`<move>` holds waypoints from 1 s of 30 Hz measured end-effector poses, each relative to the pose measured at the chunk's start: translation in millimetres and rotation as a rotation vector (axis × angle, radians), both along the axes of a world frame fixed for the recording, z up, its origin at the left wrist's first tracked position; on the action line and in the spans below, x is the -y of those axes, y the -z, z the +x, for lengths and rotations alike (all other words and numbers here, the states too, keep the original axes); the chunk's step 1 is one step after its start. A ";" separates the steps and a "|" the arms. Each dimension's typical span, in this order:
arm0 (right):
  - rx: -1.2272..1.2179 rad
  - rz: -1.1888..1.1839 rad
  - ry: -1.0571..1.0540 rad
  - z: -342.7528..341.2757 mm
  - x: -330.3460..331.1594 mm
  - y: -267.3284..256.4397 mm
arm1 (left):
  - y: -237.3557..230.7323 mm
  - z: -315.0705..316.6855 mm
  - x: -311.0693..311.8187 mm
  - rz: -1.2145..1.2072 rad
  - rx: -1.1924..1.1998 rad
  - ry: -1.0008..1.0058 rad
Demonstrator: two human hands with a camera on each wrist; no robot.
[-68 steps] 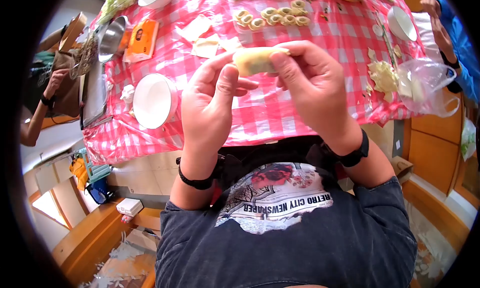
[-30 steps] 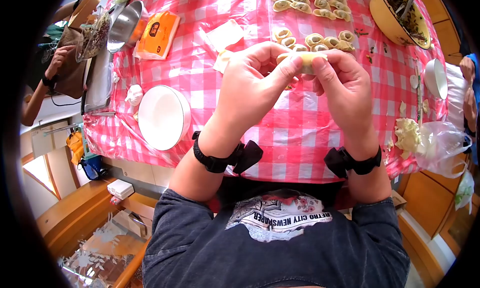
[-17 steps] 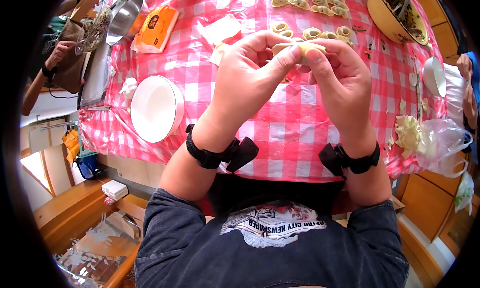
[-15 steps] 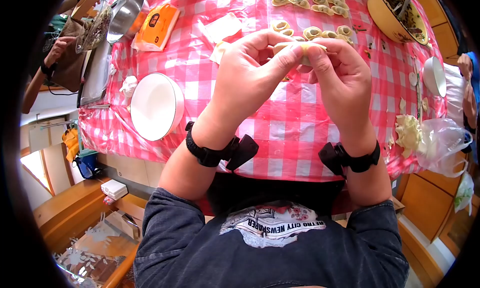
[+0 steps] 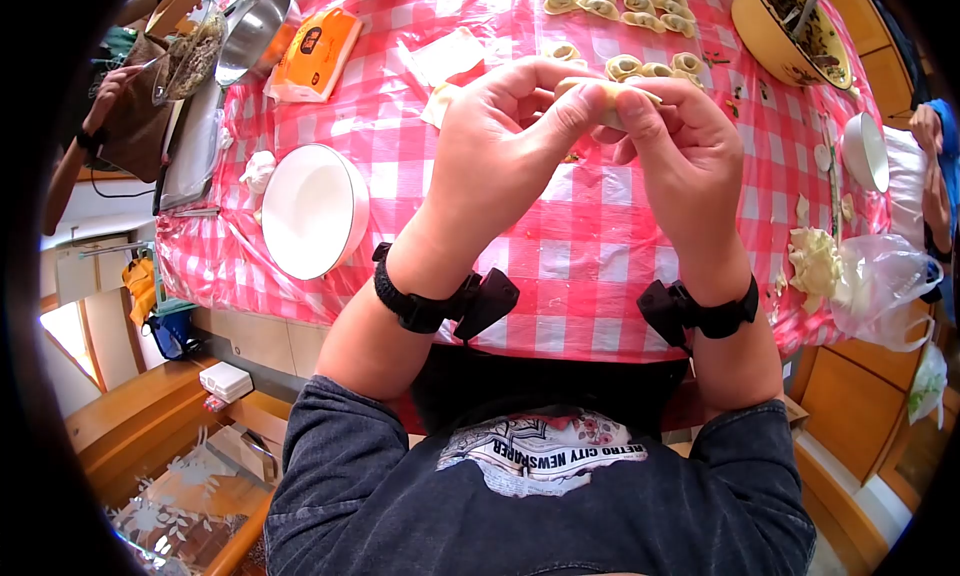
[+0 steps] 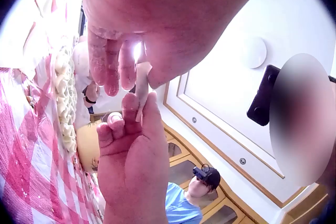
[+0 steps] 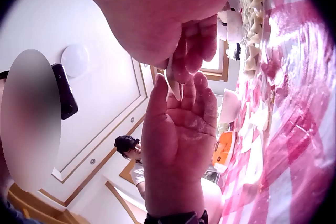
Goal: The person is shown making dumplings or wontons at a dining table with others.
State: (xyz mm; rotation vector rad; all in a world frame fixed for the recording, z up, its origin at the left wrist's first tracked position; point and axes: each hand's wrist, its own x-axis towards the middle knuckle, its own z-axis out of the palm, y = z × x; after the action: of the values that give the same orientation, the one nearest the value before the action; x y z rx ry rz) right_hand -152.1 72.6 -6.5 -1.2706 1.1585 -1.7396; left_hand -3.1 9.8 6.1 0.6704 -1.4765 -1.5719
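Above the table, both hands meet on one folded wonton [image 5: 611, 118], its pale yellow wrapper pinched between thumbs and fingers. My left hand [image 5: 500, 146] grips its left end, the thumb lying along the near side. The other end is pinched by my right hand [image 5: 688, 161], thumb tip close to the left thumb. Seen edge-on in the left wrist view, the wonton [image 6: 142, 90] looks like a thin pale strip; most of it hides behind fingers. Past the hands lie shaped wontons [image 5: 625, 68] and further rows [image 5: 598, 8]. Flat wrappers [image 5: 445, 56] lie left of them.
A white bowl [image 5: 315, 213] and garlic [image 5: 258, 172] stand at left, near an orange packet [image 5: 316, 56] and a steel bowl [image 5: 258, 38]. At right are a yellow filling basin [image 5: 745, 21], a small white bowl [image 5: 866, 152], cabbage leaves [image 5: 815, 262] and a plastic bag [image 5: 880, 286].
Since the earliest frame both hands have shifted right with the wonton, and the thumbs have come together at its middle. Over the last half second the hands barely move.
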 end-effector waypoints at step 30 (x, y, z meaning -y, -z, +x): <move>0.088 0.091 0.058 -3.4 -0.4 -2.3 | 4.4 4.4 4.1 0.020 -0.057 -0.009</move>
State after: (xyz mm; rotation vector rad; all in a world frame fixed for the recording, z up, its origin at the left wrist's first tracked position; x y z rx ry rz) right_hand -155.5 73.1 -4.1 -1.1055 1.2197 -1.7460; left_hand 1.3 5.7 1.7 0.6381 -1.4159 -1.5882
